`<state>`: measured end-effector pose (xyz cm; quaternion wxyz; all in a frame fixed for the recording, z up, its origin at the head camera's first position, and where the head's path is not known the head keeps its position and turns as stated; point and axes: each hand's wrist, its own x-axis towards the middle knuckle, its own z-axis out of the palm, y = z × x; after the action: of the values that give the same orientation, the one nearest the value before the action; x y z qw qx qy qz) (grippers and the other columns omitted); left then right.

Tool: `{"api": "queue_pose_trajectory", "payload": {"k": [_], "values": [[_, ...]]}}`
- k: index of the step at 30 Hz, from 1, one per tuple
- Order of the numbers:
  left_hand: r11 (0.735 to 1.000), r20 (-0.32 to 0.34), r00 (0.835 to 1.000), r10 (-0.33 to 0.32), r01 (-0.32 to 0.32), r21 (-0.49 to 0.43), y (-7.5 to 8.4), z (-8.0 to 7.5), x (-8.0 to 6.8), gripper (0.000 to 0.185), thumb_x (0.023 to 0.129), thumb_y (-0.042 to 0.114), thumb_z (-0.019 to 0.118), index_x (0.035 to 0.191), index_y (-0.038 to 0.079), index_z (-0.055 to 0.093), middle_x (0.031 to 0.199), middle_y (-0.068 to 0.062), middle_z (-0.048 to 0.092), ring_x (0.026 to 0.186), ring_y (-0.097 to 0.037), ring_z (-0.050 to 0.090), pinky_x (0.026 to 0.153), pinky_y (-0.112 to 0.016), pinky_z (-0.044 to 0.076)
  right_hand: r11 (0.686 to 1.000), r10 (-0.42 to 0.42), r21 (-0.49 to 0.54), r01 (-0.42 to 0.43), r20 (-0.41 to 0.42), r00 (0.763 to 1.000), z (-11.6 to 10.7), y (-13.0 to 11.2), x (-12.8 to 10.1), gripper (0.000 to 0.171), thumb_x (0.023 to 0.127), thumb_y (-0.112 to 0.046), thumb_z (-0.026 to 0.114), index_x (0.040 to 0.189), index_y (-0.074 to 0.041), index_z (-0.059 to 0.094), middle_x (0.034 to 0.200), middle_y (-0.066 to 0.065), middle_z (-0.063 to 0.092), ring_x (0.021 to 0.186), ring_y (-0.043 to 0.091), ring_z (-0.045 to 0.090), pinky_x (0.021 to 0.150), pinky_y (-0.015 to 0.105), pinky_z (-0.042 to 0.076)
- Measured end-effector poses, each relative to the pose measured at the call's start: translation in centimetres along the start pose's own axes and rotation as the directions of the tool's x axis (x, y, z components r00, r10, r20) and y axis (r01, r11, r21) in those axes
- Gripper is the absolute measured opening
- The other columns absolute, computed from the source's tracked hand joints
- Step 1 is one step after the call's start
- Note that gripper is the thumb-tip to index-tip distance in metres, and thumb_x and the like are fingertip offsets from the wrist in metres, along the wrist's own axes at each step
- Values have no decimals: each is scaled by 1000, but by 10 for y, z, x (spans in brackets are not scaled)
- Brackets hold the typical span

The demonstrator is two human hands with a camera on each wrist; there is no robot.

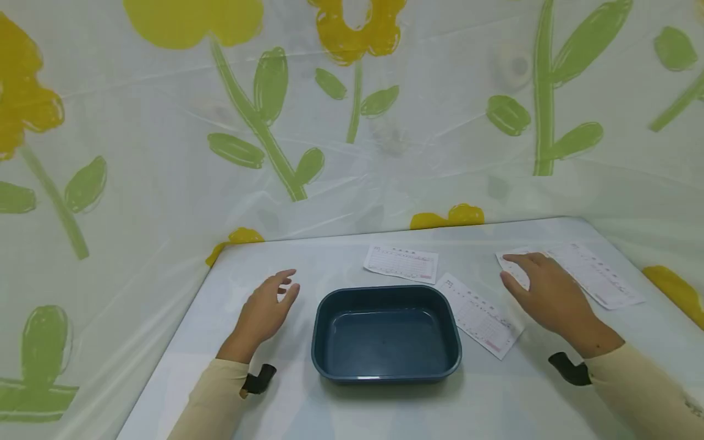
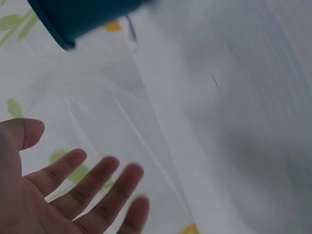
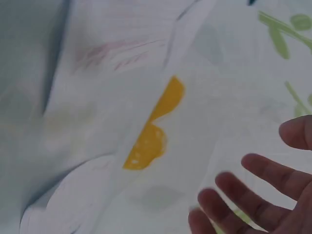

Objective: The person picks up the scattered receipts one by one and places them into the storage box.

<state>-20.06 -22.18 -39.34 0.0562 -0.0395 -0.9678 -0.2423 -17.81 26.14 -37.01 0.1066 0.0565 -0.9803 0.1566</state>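
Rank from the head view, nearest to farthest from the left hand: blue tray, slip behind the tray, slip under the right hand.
From the left hand:
1. Blue tray, just to its right.
2. Slip behind the tray, farther right, toward the wall.
3. Slip under the right hand, far right.

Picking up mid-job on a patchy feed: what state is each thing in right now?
Dark blue rectangular plastic tray: upright, empty.
Three printed paper slips: flat on table, outside tray.
Left hand: open, holding nothing.
Right hand: open, fingers over the right-most slip's left end; contact unclear.
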Motion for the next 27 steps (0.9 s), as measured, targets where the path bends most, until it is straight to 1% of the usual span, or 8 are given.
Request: {"api": "queue_pose_trajectory", "payload": {"k": [3,5,8,10,13,17,21,27], "values": [[976,56,998,-17,28,-216,9,8,1,45,104,40,48,142,18,54,126,-12,66,100,-24,68,79,-40,55,996,-2,92,5,-38,999,-1,-7,-6,44,100,-30,57,132,-1,59,118,25,63,103,41,59,79,54,54],[946,116,993,-15,51,-319,13,12,2,43,105,39,47,140,17,55,119,-11,67,87,-19,68,70,-33,54,991,-2,131,8,-48,999,0,-10,-9,40,98,-26,58,129,0,62,107,22,66,91,34,60,65,40,53],[906,234,972,1,98,-411,15,18,2,43,106,39,45,140,15,55,110,-11,66,73,-16,66,62,-29,52,988,-2,151,3,-8,1000,4,-11,-10,38,98,-25,59,125,0,64,101,19,67,86,28,60,60,30,47],[889,315,949,29,120,-441,14,21,1,43,106,39,43,140,16,55,109,-11,65,70,-17,65,58,-30,52,989,-1,151,-8,56,998,8,-10,-10,38,97,-25,61,125,0,64,101,19,67,84,27,60,61,31,48],[879,416,905,84,129,-459,11,24,-1,45,106,38,42,144,15,50,116,-13,63,69,-19,64,57,-33,52,991,6,130,-28,165,986,16,-5,-11,41,96,-28,64,126,0,63,105,22,66,84,27,61,64,38,52],[867,485,864,137,132,-481,7,27,-2,48,105,33,44,149,15,42,122,-17,61,69,-19,62,56,-35,53,995,20,90,-44,256,966,24,2,-11,48,94,-33,67,129,0,61,109,27,65,88,32,64,70,49,55],[850,498,856,137,156,-502,4,29,-2,48,104,29,44,149,15,41,115,-14,61,69,-19,60,56,-35,54,996,26,78,-53,314,949,29,6,-8,56,92,-38,68,131,2,60,111,28,64,94,37,64,74,54,55],[835,505,852,137,175,-521,0,29,-6,46,104,27,44,146,11,47,97,-10,59,74,-19,57,58,-37,57,998,24,45,-44,378,926,38,7,-3,64,89,-43,72,130,5,59,104,21,65,88,28,63,73,49,55]]}}
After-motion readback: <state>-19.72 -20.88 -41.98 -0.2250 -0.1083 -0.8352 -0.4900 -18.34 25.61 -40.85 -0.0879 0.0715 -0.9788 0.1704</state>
